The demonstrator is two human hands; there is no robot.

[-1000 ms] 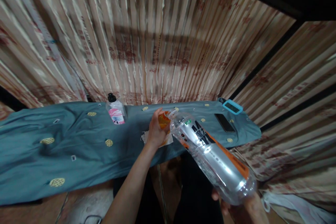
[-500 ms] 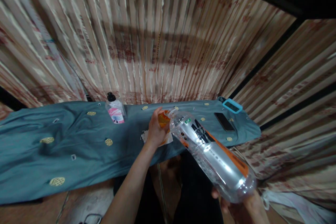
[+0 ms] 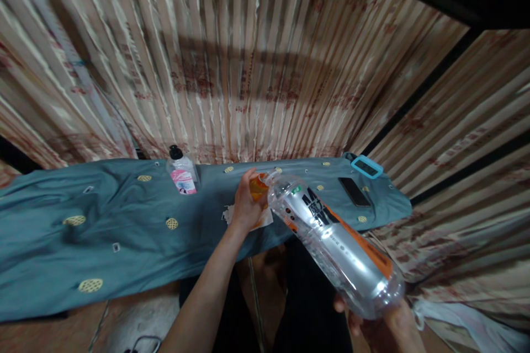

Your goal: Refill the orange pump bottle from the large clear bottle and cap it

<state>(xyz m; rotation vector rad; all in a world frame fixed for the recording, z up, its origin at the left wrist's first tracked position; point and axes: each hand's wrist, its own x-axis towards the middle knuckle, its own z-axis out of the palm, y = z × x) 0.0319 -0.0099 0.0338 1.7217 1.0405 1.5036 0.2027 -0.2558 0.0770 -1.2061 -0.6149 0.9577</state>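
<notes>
Clasping an orange container, the left grip curls closed; the right grip, half-curled, cups a bottle.

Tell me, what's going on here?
A person's left hand grips a small translucent orange container. The right hand holds a large clear plastic bottle with a silver-and-orange label near its base, tilted, neck lowered at the container's top. Whether anything flows can't be made out. A black-topped clear bottle stands on teal cloth.

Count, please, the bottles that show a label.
2: a black-topped bottle on the cloth, and a large bottle tilted in the right hand. The left hand partly hides an orange container, possibly another bottle.
</notes>
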